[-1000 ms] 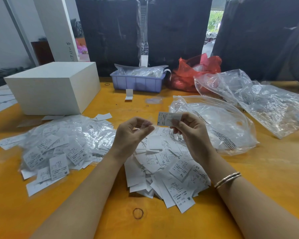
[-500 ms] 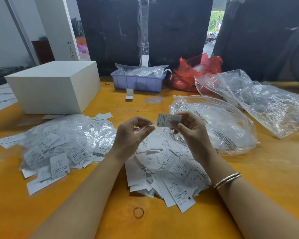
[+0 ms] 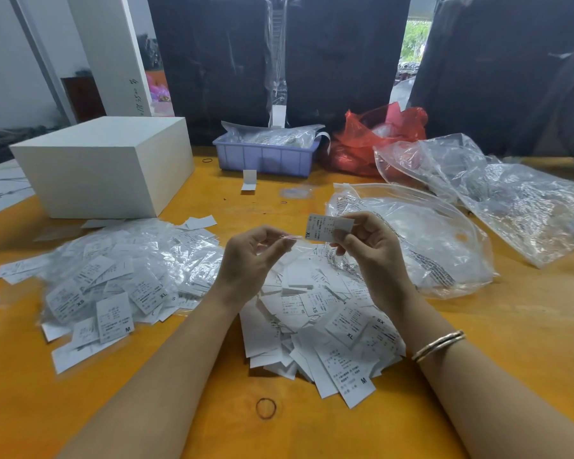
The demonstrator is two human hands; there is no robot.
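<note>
Right hand point(image 3: 375, 256) pinches my flimsy, light white paper XL tag point(image 3: 325, 227) by its right end; left hand point(image 3: 246, 260) pinches a thin reddish rubber band point(image 3: 289, 238)
</note>
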